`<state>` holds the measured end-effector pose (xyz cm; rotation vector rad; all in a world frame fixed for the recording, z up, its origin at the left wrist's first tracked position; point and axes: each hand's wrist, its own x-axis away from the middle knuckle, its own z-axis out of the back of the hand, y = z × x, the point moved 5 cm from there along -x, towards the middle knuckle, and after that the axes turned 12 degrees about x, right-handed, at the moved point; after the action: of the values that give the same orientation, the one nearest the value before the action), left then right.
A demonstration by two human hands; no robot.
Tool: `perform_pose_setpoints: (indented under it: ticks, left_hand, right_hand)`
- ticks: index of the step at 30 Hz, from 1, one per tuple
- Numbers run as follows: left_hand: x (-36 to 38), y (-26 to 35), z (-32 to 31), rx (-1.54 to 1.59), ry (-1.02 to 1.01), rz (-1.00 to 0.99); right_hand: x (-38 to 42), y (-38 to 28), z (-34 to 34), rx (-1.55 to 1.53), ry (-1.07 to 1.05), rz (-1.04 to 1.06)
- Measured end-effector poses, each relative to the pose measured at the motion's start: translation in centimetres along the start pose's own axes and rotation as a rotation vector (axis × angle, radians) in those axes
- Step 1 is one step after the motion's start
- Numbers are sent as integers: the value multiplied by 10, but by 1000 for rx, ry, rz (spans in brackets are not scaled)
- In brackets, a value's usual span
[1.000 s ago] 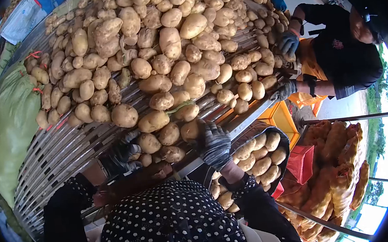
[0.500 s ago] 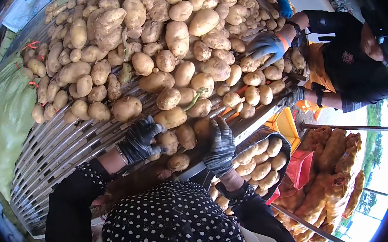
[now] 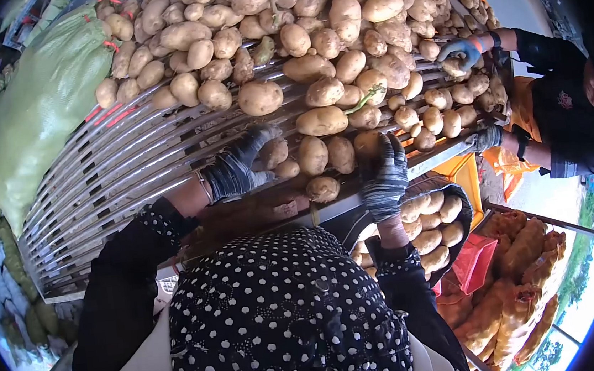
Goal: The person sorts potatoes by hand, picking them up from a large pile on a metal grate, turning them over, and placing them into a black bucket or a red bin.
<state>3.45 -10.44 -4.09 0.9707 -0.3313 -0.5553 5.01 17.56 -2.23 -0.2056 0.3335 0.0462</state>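
My left hand (image 3: 238, 166), in a dark striped glove, is over the slatted metal table with thumb and fingers apart. A small potato (image 3: 274, 153) lies in the gap beside its fingers. My right hand (image 3: 386, 180), in a grey striped glove, rests at the table's front edge. Its fingers are stretched out against a potato (image 3: 366, 146), which they partly cover; its thumb is hidden. Between my hands lie several potatoes, among them an upright oval one (image 3: 313, 155) and one near the edge (image 3: 322, 189).
A large potato heap (image 3: 345, 20) covers the table's far side. A green sack (image 3: 48, 123) stands left. Below my right hand is a container of potatoes (image 3: 427, 241), near a red basket (image 3: 474, 261) and filled net sacks (image 3: 516, 307). A co-worker's blue-gloved hand (image 3: 466, 51) touches potatoes.
The whole view has shifted, moving the scene right and up. My left hand has moved left, away from the larger potatoes. My right hand stays at the same potato. The co-worker's blue-gloved hand has moved right.
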Motion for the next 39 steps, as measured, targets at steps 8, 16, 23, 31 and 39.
perform_pose_setpoints:
  ticks: [8,16,23,31,39]
  left_hand:
    - [0,-9,2,40,129,157]
    - [-8,-26,-2,-239,-12,13]
    - [-25,8,20,340,238,154]
    - [-76,-29,-18,517,106,181]
    - [-70,-30,-10,293,103,187]
  right_hand:
    - [3,2,-2,12,10,-8]
    - [9,12,1,-10,-90,-95]
    - [8,14,4,-83,-133,-118]
    - [0,19,7,-116,-123,-105]
    - [-41,61,4,-413,-243,-59]
